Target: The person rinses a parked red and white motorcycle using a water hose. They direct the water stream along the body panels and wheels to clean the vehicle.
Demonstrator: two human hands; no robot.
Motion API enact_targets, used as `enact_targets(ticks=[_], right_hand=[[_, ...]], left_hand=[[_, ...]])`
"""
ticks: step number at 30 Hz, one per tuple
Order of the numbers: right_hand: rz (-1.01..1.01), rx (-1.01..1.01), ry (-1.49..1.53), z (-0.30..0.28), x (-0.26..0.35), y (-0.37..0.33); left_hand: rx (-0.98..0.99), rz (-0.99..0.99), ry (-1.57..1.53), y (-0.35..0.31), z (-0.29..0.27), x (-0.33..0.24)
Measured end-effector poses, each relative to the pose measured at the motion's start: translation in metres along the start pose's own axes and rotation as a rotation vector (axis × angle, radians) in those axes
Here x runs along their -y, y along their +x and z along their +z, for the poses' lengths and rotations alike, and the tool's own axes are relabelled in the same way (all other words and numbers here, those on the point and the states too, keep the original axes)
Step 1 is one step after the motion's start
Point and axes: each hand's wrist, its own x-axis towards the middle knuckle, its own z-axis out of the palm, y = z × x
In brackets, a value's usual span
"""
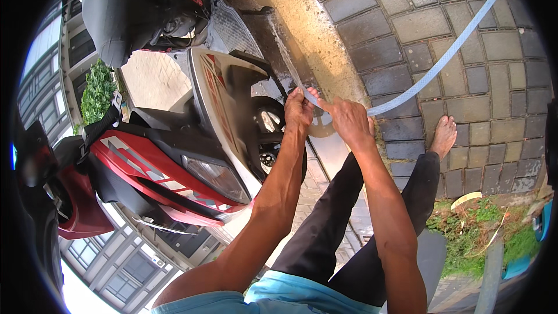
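Near first: blue shirt along the lower edge, dark trousers below it, both forearms reaching up and forward, bare to above the elbow.

Left hand: fingers curled, pinching the hose close to its open end, beside the scooter's front wheel. Right hand: just right of the left one, back of hand upward, fingers wrapped around the same hose; fingertips partly hidden. Hose is pale blue and translucent; it leaves the right hand and curves over the paving toward the upper right. A stream of water leaves the held end and points away from the body, between scooter and curb.

Scooter stands left of the hands, with white and red panels, a clear headlight and a black seat. Curb is yellowish, wet along the scooter side. One bare foot rests on the brick paving, right of the hands; bricks near the curb look dark and wet.

Farther out: a patch of grass at lower right, a green bush beyond the scooter, and a grey building with windows, bent along the rim.
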Motion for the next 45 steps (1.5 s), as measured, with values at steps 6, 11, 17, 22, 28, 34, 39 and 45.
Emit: enact_targets(ticks=[6,11,17,22,28,34,39,45], right_hand=[[0.007,0.021,-0.016,0.003,0.003,0.005],[-0.011,-0.015,-0.072,0.008,0.003,0.008],[-0.023,-0.019,-0.068,0.014,0.003,0.011],[-0.027,-0.017,-0.093,0.017,0.004,0.014],[-0.033,-0.005,-0.024,0.016,-0.005,0.004],[0.046,0.251,-0.095,0.026,-0.049,0.003],[0.035,0.204,-0.087,0.051,-0.063,-0.006],[0.064,0.244,-0.155,0.083,-0.079,-0.014]], left_hand=[[0.011,0.005,-0.028,0.002,0.0,-0.007],[-0.008,0.001,-0.034,0.001,0.002,-0.011],[-0.05,0.028,-0.028,0.004,0.0,-0.012],[-0.003,0.013,-0.081,0.013,-0.008,-0.012],[0.031,-0.014,-0.059,0.005,-0.017,0.003],[-0.169,-0.093,-0.149,0.001,-0.019,0.05],[-0.251,-0.147,-0.248,0.017,-0.041,0.084],[-0.338,-0.228,-0.319,0.024,-0.067,0.119]])
